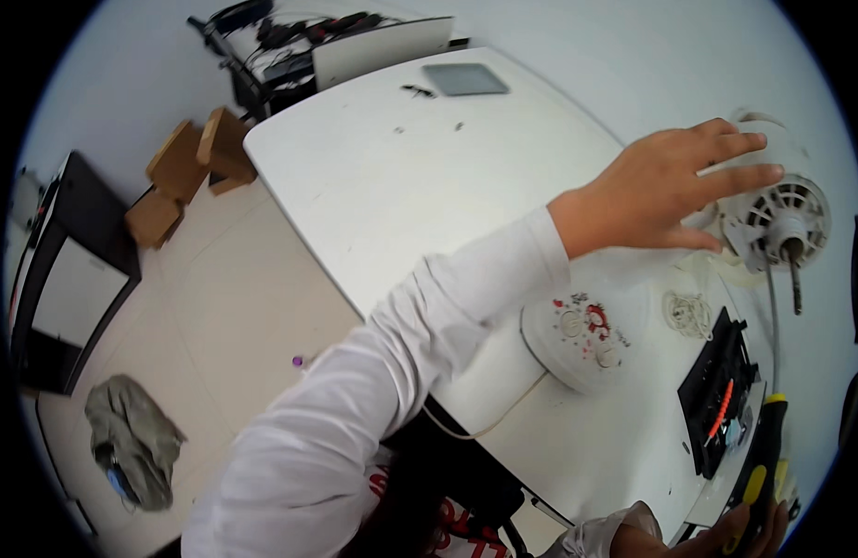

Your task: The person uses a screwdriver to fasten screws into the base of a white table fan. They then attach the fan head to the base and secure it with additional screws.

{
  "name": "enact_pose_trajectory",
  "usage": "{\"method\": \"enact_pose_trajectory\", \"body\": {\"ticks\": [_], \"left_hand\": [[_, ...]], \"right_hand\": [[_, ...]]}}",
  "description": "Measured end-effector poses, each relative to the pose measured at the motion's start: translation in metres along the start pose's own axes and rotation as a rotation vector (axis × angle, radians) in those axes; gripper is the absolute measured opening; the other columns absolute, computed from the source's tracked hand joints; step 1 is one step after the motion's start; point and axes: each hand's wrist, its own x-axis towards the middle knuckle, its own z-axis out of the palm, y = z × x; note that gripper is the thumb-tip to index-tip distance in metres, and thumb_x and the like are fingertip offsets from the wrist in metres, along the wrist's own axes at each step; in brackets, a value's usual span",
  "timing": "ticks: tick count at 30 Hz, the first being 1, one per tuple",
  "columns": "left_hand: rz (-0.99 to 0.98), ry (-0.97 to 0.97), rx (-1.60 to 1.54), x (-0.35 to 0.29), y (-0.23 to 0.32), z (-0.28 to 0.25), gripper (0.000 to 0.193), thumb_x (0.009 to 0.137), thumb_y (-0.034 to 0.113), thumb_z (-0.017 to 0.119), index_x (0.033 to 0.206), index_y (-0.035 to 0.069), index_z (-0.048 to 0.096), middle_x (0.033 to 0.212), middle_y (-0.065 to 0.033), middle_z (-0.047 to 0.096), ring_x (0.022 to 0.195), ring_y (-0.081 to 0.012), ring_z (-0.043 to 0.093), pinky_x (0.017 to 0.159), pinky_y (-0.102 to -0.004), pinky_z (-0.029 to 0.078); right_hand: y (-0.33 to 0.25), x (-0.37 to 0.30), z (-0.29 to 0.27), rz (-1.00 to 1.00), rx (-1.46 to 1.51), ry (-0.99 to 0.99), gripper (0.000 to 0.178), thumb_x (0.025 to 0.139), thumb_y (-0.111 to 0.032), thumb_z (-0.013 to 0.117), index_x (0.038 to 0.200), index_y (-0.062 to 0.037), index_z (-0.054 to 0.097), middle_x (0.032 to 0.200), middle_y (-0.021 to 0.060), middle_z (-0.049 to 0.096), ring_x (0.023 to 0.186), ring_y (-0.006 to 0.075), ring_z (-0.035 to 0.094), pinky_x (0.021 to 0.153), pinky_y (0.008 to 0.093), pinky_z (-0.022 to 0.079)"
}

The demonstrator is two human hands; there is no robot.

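A white electric fan's motor head [805, 223], with a slotted round face and a bare metal shaft, stands at the right. My left hand [666, 186] reaches over to it, fingers spread and thumb apart. Its fingertips overlap the housing; whether they touch it is unclear. At the lower right, my right hand [740, 535] is closed around a screwdriver [768, 442] with a black and yellow handle. The long thin blade points up toward the underside of the motor. The fan's round white base [564, 349], with a red printed pattern and knobs, lies on the table below my left wrist.
A coiled pale cord [689, 314] and an open black tool case [712, 391] with an orange-red tool lie on the white table [373, 195]. A grey tray [466, 79] sits at the far end. Cardboard boxes [178, 163] and a crumpled grey-green cloth [132, 437] are on the floor.
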Motion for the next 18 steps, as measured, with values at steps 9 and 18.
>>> {"method": "enact_pose_trajectory", "body": {"ticks": [9,18], "left_hand": [[-0.682,0.252,0.39,-0.151,-0.144,-0.074,0.029,0.069,0.01,0.066,0.098,0.007,0.06,0.09,-0.0041,0.06,0.079,-0.0183,0.056,0.073,-0.0294,0.045],[-1.204,-0.063,0.583,-0.213,-0.184,-0.109,0.032,0.061,0.022,0.07,0.091,0.009,0.066,0.094,-0.0077,0.063,0.083,-0.021,0.06,0.071,-0.0325,0.047]], "right_hand": [[0.015,0.003,0.011,-0.17,-0.005,0.095,0.057,0.072,-0.055,0.064,0.088,-0.0009,0.054,0.063,0.0048,0.049,0.039,0.0074,0.043,0.032,0.0158,0.033],[0.02,0.0,0.019,-0.197,0.039,0.021,0.052,0.08,-0.052,0.055,0.084,0.0,0.052,0.05,0.0005,0.041,0.031,0.0044,0.033,0.026,0.0154,0.025]]}}
